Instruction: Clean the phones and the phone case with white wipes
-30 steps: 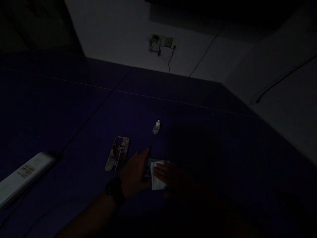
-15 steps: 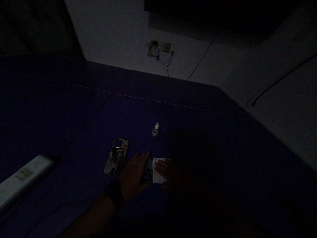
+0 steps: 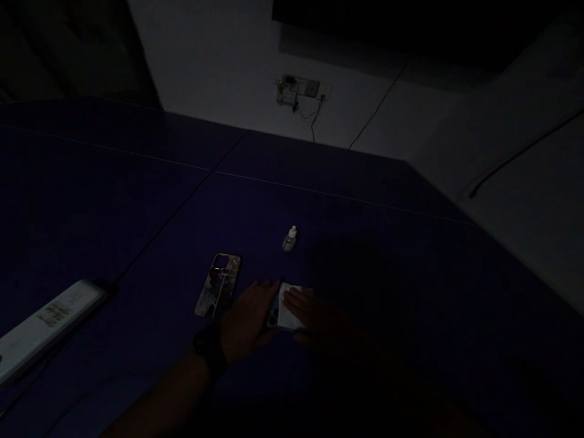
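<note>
Left hand (image 3: 246, 316) loosely spread, thumb and fingers bracing camera end of smartphone (image 3: 274, 316), beside phone case (image 3: 218, 289), nearer than white-capped bottle (image 3: 289, 241). Right hand (image 3: 314, 316) flattened over white cloth (image 3: 285, 316) atop smartphone; thumb's hold too dark to tell. Best: brace firmly, press evenly, fold cloth inside smartphone's edges.

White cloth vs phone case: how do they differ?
Look: the white cloth looks plain; the phone case is dark, patterned, with a camera cutout.
Place: the cloth lies on a phone; the case rests on the blue surface.
Cover: the right hand partly hides the cloth, not the case.
Shared: both lie roughly flat.
</note>
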Available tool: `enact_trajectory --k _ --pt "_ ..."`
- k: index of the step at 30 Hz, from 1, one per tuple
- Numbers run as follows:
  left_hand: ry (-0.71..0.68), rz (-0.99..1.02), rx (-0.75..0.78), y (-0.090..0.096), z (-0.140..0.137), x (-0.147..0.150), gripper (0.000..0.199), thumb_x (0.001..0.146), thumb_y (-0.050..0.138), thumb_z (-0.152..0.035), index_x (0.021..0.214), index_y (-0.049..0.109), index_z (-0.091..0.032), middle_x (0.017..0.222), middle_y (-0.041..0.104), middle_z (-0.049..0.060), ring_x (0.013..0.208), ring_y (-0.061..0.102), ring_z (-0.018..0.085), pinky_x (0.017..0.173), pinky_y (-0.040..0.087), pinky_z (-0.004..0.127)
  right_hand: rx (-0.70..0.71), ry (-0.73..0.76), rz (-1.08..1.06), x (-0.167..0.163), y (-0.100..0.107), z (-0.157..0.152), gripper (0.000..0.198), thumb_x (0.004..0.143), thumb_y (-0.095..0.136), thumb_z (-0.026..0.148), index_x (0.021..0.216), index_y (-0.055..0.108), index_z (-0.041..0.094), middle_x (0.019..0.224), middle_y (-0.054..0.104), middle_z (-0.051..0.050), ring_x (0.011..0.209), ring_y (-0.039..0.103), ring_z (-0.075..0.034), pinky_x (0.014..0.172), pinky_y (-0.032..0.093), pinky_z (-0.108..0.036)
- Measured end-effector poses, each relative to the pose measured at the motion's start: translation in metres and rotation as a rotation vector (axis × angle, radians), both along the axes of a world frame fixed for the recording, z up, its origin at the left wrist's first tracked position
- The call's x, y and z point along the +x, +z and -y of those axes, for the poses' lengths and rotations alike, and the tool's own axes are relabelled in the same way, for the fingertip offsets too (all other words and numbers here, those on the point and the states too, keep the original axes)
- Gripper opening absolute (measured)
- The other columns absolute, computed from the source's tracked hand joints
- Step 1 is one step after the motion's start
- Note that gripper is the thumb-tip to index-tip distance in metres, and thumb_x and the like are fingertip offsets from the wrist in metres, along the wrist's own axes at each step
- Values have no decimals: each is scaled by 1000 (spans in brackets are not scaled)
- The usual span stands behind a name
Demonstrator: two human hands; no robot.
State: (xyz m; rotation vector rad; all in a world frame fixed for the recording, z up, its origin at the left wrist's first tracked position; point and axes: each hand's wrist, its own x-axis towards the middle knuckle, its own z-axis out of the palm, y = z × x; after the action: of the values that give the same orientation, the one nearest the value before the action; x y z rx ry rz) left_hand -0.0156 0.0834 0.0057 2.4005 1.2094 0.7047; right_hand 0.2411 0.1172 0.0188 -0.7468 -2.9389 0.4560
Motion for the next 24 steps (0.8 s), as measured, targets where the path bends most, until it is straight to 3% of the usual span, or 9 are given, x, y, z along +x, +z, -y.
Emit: enact_trajectory --k 2,7,14,20,24 --pt "-11 -35 27 -3 1 1 101 85 69 -19 161 2 -23 153 46 19 144 44 34 118 36 59 -9 -10 8 -8 4 0 70 99 54 42 156 33 7 159 36 -23 151 30 -31 122 29 -54" --pt "-18 -98 49 -7 1 3 100 87 59 -10 161 -6 -24 147 50 18 145 41 34 117 36 60 -92 137 -35 -26 17 7 69 96 59 43 155 39 13 158 40 -18 150 32 -29 122 29 -52" --pt "0 -120 58 -7 1 6 97 90 61 -11 160 -4 -25 147 49 20 143 43 36 115 38 61 -4 1 -56 -33 10 5 62 96 57 35 149 46 5 154 45 -24 145 42 -32 119 36 -54" --pt "-21 -134 36 -2 0 4 99 86 56 -7 161 -6 -24 145 51 17 144 42 33 118 34 59 -84 143 -75 -36 17 9 64 95 60 41 148 48 8 152 48 -21 147 39 -31 120 33 -53" --pt "-19 -137 16 1 -1 4 100 87 64 -13 161 -4 -22 147 50 18 144 43 33 118 34 57 -70 104 -41 -20 11 2 64 99 54 41 153 41 10 157 43 -20 148 36 -30 121 31 -53"
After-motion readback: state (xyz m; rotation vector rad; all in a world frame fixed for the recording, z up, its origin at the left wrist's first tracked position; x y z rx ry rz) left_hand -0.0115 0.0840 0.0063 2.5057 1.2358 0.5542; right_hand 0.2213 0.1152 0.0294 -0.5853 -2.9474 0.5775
